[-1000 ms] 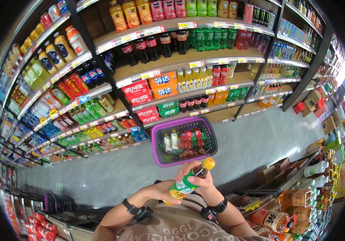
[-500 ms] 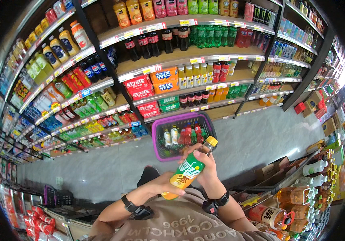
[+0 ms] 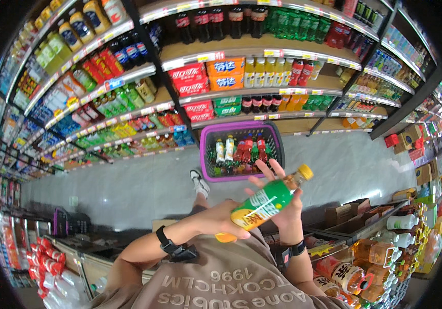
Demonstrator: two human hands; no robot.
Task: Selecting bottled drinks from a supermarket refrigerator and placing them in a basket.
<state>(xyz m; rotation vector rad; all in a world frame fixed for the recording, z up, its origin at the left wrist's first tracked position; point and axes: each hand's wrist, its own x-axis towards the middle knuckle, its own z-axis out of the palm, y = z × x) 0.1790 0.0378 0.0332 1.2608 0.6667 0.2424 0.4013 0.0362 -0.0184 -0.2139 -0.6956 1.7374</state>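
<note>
Left hand grips the base end and right hand cradles the upper body of a tilted drink bottle, held in front of the chest: green-and-orange label, orange liquid, yellow cap pointing up-right. Left-hand fingers cover the bottom, the right palm is hidden behind the bottle, label print unreadable. Beyond on the floor, well apart, a purple basket of bottles below the drink shelves; one shoe beside it.

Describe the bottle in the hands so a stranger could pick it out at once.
Start at the purple shopping basket on the grey floor below the drink shelves. Just nearer the person, both hands hold a tilted bottle. Unlike the basket's upright bottles, it has a green-and-orange label and a yellow cap.
</note>
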